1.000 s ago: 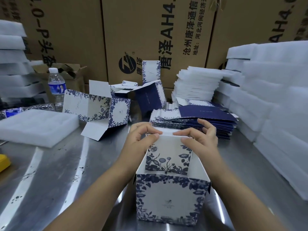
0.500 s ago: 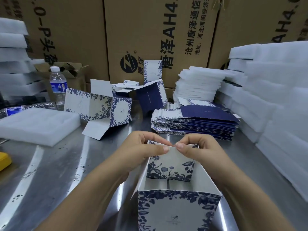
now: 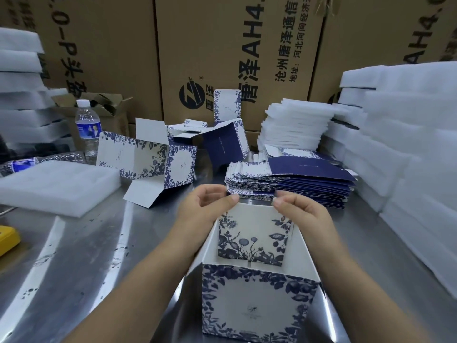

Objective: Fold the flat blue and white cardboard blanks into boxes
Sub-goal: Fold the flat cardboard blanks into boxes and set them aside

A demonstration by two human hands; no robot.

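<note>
A blue and white floral box [image 3: 254, 308] stands open-topped on the steel table right in front of me. My left hand [image 3: 205, 206] pinches the left top corner of its far flap [image 3: 252, 233], which slants down inside the box. My right hand [image 3: 301, 211] pinches the flap's right top corner. Behind my hands lies a stack of flat blue and white blanks [image 3: 291, 181]. An opened, partly folded box [image 3: 148, 162] lies on its side at the back left, and another folded box [image 3: 222, 142] stands behind it.
White foam sheets are piled at the right [image 3: 408, 149], back centre [image 3: 296, 125] and far left [image 3: 19, 82], with one foam pad [image 3: 49, 184] on the table. A water bottle [image 3: 87, 127] stands at the back left. Big brown cartons [image 3: 222, 45] wall off the back. A yellow object [image 3: 7, 238] sits at the left edge.
My two hands, which met at the middle of the flap's top edge half a second ago, have moved apart to its corners. The flap now leans deeper into the box.
</note>
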